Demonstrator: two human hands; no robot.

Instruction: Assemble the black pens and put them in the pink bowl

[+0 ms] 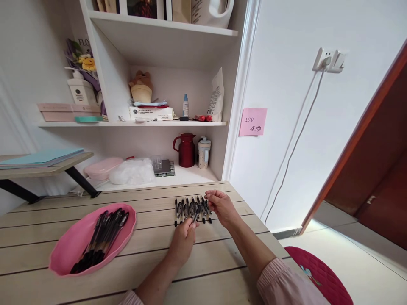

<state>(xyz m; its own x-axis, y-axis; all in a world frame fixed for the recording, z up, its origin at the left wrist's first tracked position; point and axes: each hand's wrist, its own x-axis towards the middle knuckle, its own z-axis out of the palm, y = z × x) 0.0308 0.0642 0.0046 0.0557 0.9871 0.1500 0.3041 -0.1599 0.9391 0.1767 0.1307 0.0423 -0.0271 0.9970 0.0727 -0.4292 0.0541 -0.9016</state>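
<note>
My left hand is closed around a dark pen, which points up and away over the table. Just to its right, my right hand is pinched at the far right end of a row; anything between its fingertips is too small to make out. Under and beyond the hands lies a row of black pen parts, slim pieces side by side with shorter pieces between them. A pink scalloped tray to the left holds a bundle of dark pens.
Behind the wooden table is a white shelf with a red thermos jug, a light cup and a cotton-filled bag. A small raised stand is at left. A red round seat stands at right.
</note>
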